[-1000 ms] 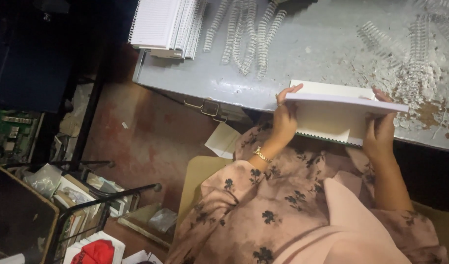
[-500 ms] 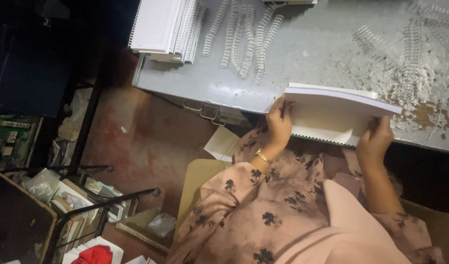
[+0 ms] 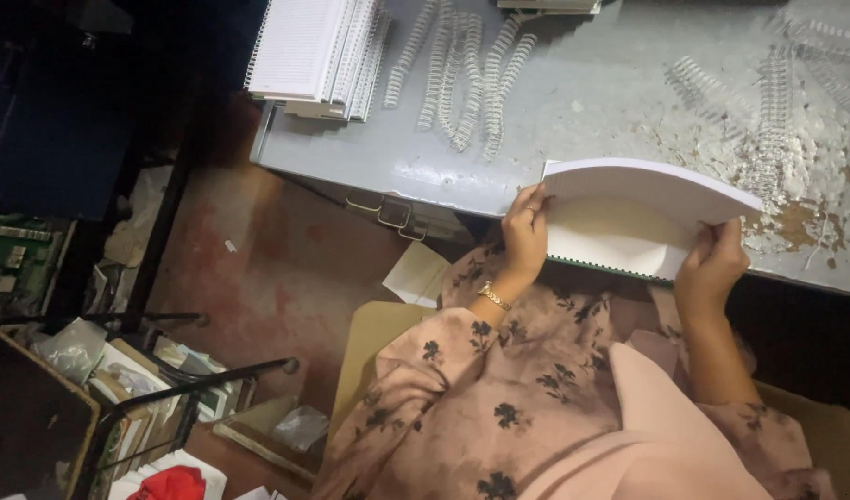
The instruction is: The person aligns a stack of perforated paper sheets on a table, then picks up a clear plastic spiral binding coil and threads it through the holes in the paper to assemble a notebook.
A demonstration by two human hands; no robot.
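My left hand (image 3: 525,231) and right hand (image 3: 712,264) each clamp fingers on an end of the punched paper stack (image 3: 642,218), bowed at the grey table (image 3: 573,111) edge. Squaring step, I'd say; next needs holes aligned for a spiral coil (image 3: 457,79).

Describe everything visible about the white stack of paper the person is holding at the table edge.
The paper stack is a thick block of white sheets, bowed upward so its top curves. A row of punched holes or binding seems to run along its lower edge, though it is too small to be sure. It sits at the near edge of the grey metal table, partly overhanging it. The left hand grips its left end and the right hand its right lower corner.
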